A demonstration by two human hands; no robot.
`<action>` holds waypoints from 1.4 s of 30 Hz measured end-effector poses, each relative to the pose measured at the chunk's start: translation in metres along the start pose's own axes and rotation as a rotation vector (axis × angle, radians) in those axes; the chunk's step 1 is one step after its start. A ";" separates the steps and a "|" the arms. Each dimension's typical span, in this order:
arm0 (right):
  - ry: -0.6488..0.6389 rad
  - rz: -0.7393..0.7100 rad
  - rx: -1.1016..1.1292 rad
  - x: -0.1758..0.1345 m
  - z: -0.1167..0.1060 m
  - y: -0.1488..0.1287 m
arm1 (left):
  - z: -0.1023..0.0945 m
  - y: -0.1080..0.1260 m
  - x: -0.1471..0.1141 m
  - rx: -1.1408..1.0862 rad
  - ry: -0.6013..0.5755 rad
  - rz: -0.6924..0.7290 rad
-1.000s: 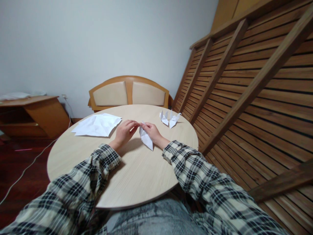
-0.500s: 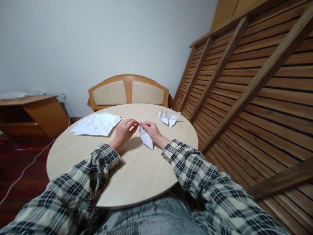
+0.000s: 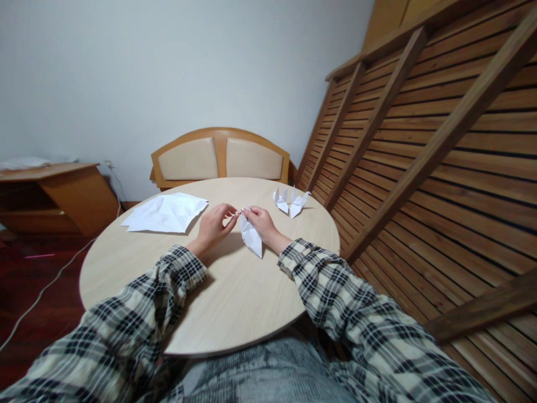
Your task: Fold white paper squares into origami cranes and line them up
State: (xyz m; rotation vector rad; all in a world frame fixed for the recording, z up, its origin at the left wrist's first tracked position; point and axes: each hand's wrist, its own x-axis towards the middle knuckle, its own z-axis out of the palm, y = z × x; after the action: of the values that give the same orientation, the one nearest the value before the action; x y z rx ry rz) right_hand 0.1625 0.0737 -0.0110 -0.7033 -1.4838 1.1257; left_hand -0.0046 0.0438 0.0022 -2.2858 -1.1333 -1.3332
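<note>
While my right hand (image 3: 260, 220) pinches folded paper (image 3: 252, 238), left hand (image 3: 215, 225) too unclear to tell, a headboard (image 3: 221, 152) stands behind the round desk (image 3: 239, 296).

Black-and-cream plaid sleeves (image 3: 138, 305), mottled grey garment (image 3: 268, 372)

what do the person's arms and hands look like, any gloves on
The left sleeve and right sleeve match: long, loose plaid in black, grey and cream, with the same check on the cuffs. The left grip and right grip are bare hands, no gloves showing.
</note>
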 end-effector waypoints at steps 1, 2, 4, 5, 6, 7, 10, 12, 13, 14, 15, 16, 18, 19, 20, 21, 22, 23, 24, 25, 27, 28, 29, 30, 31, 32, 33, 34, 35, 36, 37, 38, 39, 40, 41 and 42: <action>0.002 -0.002 -0.003 0.001 0.000 0.001 | 0.000 0.000 0.000 -0.006 -0.011 -0.012; 0.002 -0.004 -0.006 0.001 -0.001 0.002 | 0.000 0.000 0.000 -0.011 -0.026 -0.022; -0.005 -0.015 -0.004 0.002 -0.001 0.002 | 0.000 0.000 0.000 -0.018 -0.066 -0.034; -0.013 -0.021 0.002 0.002 -0.001 0.002 | 0.001 0.000 0.000 -0.024 -0.088 -0.047; -0.021 -0.028 0.011 0.002 -0.001 0.002 | 0.002 -0.001 -0.001 -0.035 -0.110 -0.067; -0.030 -0.032 0.021 0.002 -0.001 0.002 | 0.004 -0.002 -0.001 -0.053 -0.133 -0.093; -0.044 -0.013 0.036 0.000 0.001 0.000 | 0.009 -0.004 -0.002 -0.153 -0.176 -0.201; -0.038 0.013 0.039 -0.001 0.001 -0.001 | 0.011 -0.006 -0.001 -0.232 -0.171 -0.262; -0.033 0.024 0.043 -0.002 0.001 -0.002 | 0.012 -0.006 -0.001 -0.269 -0.162 -0.281; -0.031 0.031 0.048 -0.002 0.001 -0.002 | 0.013 -0.006 -0.001 -0.300 -0.156 -0.293; -0.030 0.033 0.054 -0.002 0.001 -0.002 | 0.013 -0.006 0.000 -0.321 -0.155 -0.296; -0.031 0.033 0.060 -0.003 0.001 -0.003 | 0.013 -0.006 0.000 -0.333 -0.158 -0.293; -0.030 0.031 0.060 -0.003 0.001 -0.003 | 0.012 -0.004 0.001 -0.344 -0.173 -0.272; -0.026 0.033 0.055 -0.003 0.001 -0.004 | 0.012 -0.003 0.001 -0.351 -0.183 -0.259; -0.019 0.036 0.050 -0.003 0.001 -0.004 | 0.011 -0.002 0.001 -0.361 -0.192 -0.246; -0.011 0.041 0.047 -0.003 0.001 -0.005 | 0.011 -0.001 0.001 -0.375 -0.198 -0.235; -0.006 0.046 0.045 -0.003 0.001 -0.005 | 0.011 -0.001 0.001 -0.390 -0.203 -0.228; -0.005 0.050 0.044 -0.003 0.001 -0.006 | 0.011 -0.001 0.001 -0.403 -0.208 -0.223; -0.010 0.054 0.045 -0.003 0.000 -0.006 | 0.011 -0.001 0.001 -0.415 -0.212 -0.220; -0.020 0.058 0.047 -0.003 -0.001 -0.006 | 0.011 -0.002 0.001 -0.427 -0.215 -0.219; -0.036 0.062 0.058 -0.003 -0.002 -0.006 | 0.012 -0.003 0.001 -0.458 -0.214 -0.231; -0.039 0.061 0.069 -0.002 -0.002 -0.005 | 0.012 -0.003 0.001 -0.475 -0.210 -0.242; -0.040 0.060 0.082 -0.002 -0.003 -0.004 | 0.012 -0.004 0.001 -0.491 -0.204 -0.252; -0.038 0.061 0.096 -0.001 -0.002 -0.002 | 0.012 -0.004 0.001 -0.505 -0.197 -0.260; -0.036 0.065 0.111 -0.001 -0.002 -0.001 | 0.012 -0.004 0.001 -0.514 -0.192 -0.267; -0.033 0.073 0.130 0.000 -0.001 0.001 | 0.011 -0.004 0.001 -0.518 -0.185 -0.274; -0.029 0.081 0.150 0.001 0.000 0.003 | 0.011 -0.004 0.001 -0.519 -0.173 -0.281; -0.022 0.090 0.172 0.001 0.000 0.004 | 0.010 -0.004 0.001 -0.520 -0.157 -0.291; -0.012 0.096 0.194 0.002 0.001 0.006 | 0.010 -0.004 0.002 -0.521 -0.138 -0.303; -0.006 0.101 0.209 0.003 0.002 0.007 | 0.010 -0.004 0.002 -0.525 -0.117 -0.314; 0.003 0.108 0.214 0.003 0.002 0.007 | 0.009 -0.005 0.002 -0.535 -0.097 -0.324; 0.005 0.118 0.211 0.003 0.002 0.007 | 0.010 -0.006 0.002 -0.546 -0.079 -0.330; 0.004 0.127 0.201 0.003 0.002 0.007 | 0.010 -0.007 0.003 -0.555 -0.066 -0.336; 0.000 0.132 0.184 0.003 0.002 0.006 | 0.010 -0.009 0.003 -0.558 -0.051 -0.342; -0.009 0.132 0.162 0.002 0.002 0.005 | 0.010 -0.011 0.003 -0.554 -0.030 -0.349; -0.017 0.127 0.137 0.002 0.002 0.005 | 0.011 -0.012 0.003 -0.544 -0.004 -0.358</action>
State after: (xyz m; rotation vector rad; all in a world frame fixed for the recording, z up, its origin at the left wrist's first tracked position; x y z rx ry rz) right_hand 0.1597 0.0766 -0.0143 -0.7021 -1.3767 1.3197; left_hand -0.0063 0.0596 -0.0028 -2.5166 -1.3612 -1.9779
